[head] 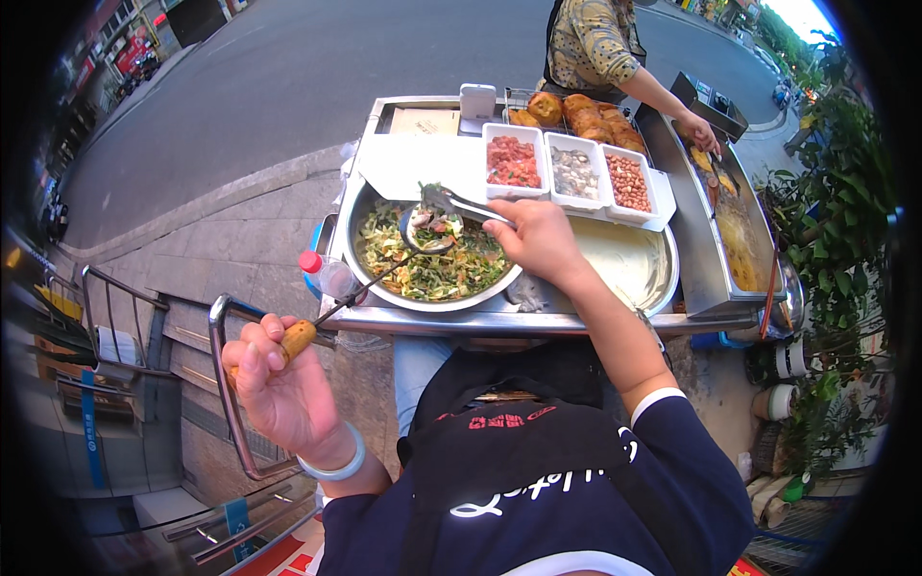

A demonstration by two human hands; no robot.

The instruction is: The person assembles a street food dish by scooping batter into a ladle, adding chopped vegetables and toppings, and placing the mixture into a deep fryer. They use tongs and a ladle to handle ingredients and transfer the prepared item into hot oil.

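Observation:
My left hand [288,385] grips the wooden handle of a long metal ladle [374,281]. The ladle's round bowl holds white batter with chopped greens and bits of filling, above a large steel basin of shredded vegetables [425,277]. In my right hand [536,237] is a pair of metal tongs [472,207], its tips pinching some greens just over the ladle. Right of this basin stands a second basin of pale batter [623,259], partly covered by my right forearm.
Behind the basins are white tubs of red chopped filling [513,162], oysters or similar seafood [575,173] and peanuts [628,183]. Fried cakes [591,119] lie on a wire rack. At right, a co-worker's hand [699,133] reaches over an oil fryer [742,237]. A red-capped bottle [328,272] stands left.

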